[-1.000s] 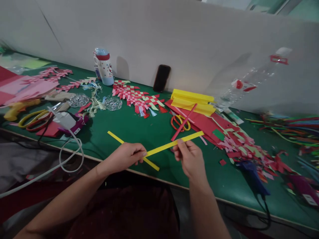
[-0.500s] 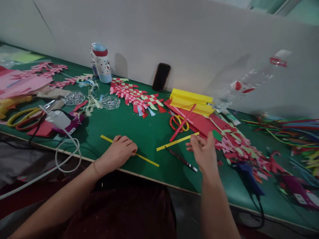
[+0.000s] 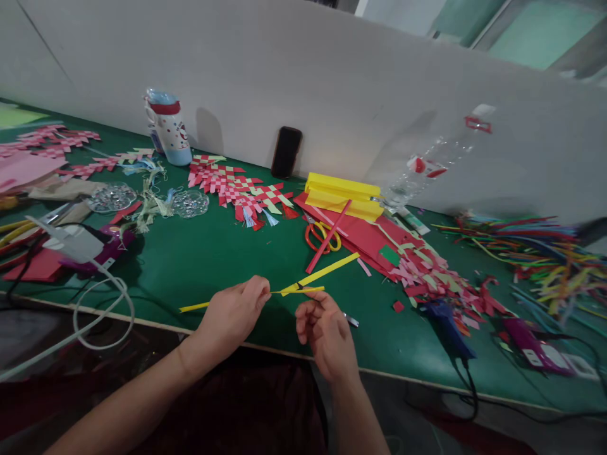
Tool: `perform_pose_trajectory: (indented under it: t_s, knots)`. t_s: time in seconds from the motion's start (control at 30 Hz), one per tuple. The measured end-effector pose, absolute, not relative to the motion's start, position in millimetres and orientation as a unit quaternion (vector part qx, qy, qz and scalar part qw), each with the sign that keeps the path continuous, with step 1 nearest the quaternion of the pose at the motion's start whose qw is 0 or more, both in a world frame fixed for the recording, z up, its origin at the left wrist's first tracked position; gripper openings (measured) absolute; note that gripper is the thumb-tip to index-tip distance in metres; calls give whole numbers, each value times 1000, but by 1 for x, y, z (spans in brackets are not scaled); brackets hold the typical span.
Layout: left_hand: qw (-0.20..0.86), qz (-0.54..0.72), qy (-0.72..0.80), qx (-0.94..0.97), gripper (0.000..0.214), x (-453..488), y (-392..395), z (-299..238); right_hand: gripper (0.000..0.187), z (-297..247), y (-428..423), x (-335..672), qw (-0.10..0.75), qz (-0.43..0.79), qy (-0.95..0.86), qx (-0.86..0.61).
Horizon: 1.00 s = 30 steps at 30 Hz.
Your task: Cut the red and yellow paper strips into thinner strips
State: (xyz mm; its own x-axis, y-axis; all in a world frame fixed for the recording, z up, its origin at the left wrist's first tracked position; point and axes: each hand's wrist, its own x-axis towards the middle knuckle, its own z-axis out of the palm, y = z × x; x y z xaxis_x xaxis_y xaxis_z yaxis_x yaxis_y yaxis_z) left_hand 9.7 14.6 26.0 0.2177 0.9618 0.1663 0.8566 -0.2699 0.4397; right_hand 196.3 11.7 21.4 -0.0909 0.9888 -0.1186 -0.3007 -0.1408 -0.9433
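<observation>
My left hand (image 3: pixel 239 309) is closed in a pinch on a narrow yellow paper strip (image 3: pixel 195 307), which sticks out on both sides of the fingers. Close to the strip's right end is my right hand (image 3: pixel 327 325), its fingers loosely curled and apart; the index fingertip is at the strip, but whether it touches cannot be made out. Behind them a second yellow strip (image 3: pixel 334 270) lies slanted on the green table. A slim dark tool with a silver end (image 3: pixel 351 320) is mostly hidden by my right hand. A red strip (image 3: pixel 327 240) rests across scissors (image 3: pixel 336 237).
Folded yellow paper (image 3: pixel 344 196) and red sheets (image 3: pixel 365 243) lie behind, near a leaning plastic bottle (image 3: pixel 431 164). Woven paper pieces (image 3: pixel 237 186), a phone (image 3: pixel 287 151) and a flask (image 3: pixel 173 133) line the wall. Paper scraps (image 3: pixel 427 272) spread right; a white cable (image 3: pixel 128 297) loops left.
My left hand has lifted the yellow strip into a pinch and moved slightly right. My right hand has come left and nearer, to the strip's right end. The view has shifted right.
</observation>
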Motion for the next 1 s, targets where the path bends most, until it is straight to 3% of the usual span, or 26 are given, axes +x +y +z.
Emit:
perform_pose_trajectory:
  t_s: [0.27,0.4,0.6,1.0]
  knots:
    - [242,210,554,769,9,24,3,47,29,24,17,195,516,590,-412,-465]
    - [417,241,516,708,8,19,2,53,29,29,17,202,489,593,-441,-464]
    - [689,289,412,522,26,19,3,47,35,43,18,209,443,603,-475,-463]
    - [809,301,332,380,39,16,-3,40,33,38,17,212,420,630,-486,-436]
